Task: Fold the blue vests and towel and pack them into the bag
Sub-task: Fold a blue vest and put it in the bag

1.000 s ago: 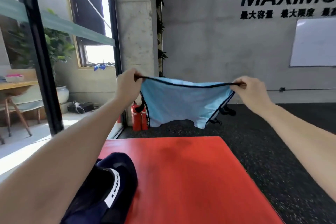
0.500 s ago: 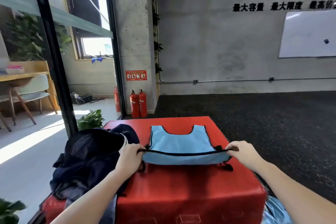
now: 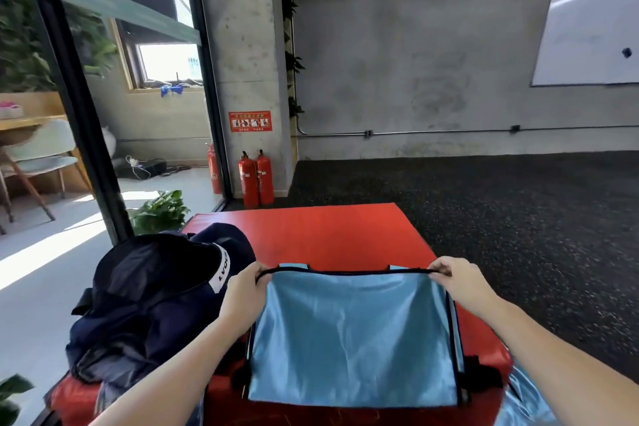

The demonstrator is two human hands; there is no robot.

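A light blue vest [image 3: 352, 339] with black trim lies folded over on the red padded box [image 3: 332, 235], its near part hanging past the box's front edge. My left hand [image 3: 245, 290] pinches the far left corner of its black-trimmed edge. At the far right corner my right hand [image 3: 456, 282] pinches the same edge, pulled taut between both. A dark navy bag [image 3: 155, 290] with a white label sits slumped at the box's left side, touching my left wrist. More light blue fabric [image 3: 525, 405] shows at the lower right, below the box.
Two red fire extinguishers [image 3: 256, 180] stand by the concrete pillar behind the box. A potted plant [image 3: 159, 211] is on the floor at the left, near a glass partition. Dark speckled rubber floor [image 3: 518, 211] spreads to the right. A whiteboard hangs on the far wall.
The vest came down from the air onto the red box. My hands have since carried its trimmed edge away from me over the vest, doubling it so the neckline end is covered.
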